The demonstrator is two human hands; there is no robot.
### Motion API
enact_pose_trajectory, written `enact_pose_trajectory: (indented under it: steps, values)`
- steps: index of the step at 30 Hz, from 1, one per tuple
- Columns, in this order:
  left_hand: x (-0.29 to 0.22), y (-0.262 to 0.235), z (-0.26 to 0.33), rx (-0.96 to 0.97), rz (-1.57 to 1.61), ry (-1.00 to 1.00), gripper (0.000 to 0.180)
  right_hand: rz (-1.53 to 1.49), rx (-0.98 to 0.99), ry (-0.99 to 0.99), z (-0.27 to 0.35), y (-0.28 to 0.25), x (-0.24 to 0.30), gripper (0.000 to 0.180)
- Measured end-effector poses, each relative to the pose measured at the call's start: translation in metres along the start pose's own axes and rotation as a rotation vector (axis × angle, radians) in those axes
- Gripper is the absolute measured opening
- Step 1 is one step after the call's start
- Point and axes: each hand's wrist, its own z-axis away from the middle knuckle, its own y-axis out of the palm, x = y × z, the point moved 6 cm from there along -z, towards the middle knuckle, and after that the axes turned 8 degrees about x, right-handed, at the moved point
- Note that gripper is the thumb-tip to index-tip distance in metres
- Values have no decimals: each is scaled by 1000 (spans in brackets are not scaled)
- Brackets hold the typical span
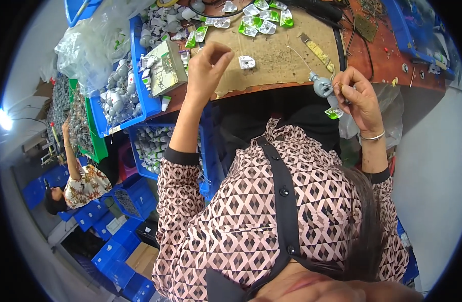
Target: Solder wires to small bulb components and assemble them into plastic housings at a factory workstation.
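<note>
My right hand (358,95) pinches a grey, rounded plastic fitting (321,86) above the table's near edge. A thin pale wire (302,58) sticks out of the fitting toward the table, and a green and white plastic piece (334,113) shows just below it. My left hand (209,64) hovers over the left part of the cardboard mat, thumb and fingers curled into a pinch. Whether anything small sits between those fingertips I cannot make out. Right beside them, apart from the hand, lies a white plastic cover (246,62).
Several green and white covers (264,20) lie at the back of the cardboard mat (271,48). A yellow-wrapped tool (319,52) rests near its right side. Blue bins (150,103) of grey parts and a small open box (168,70) stand left. Another person (85,183) sits farther left.
</note>
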Motion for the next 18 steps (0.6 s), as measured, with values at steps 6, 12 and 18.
enact_pose_trajectory:
  steps: [6, 12, 18]
  values:
    - [-20, 23, 7, 72, -402, 272, 11, -25, 34, 25, -7, 11, -8, 25]
    - [-12, 34, 4, 67, -525, 308, 13, -24, 34, 54, 1, 10, -15, 25]
    - [2, 35, 9, 58, -380, 173, 24, -36, 52, 66, 12, 8, -9, 24]
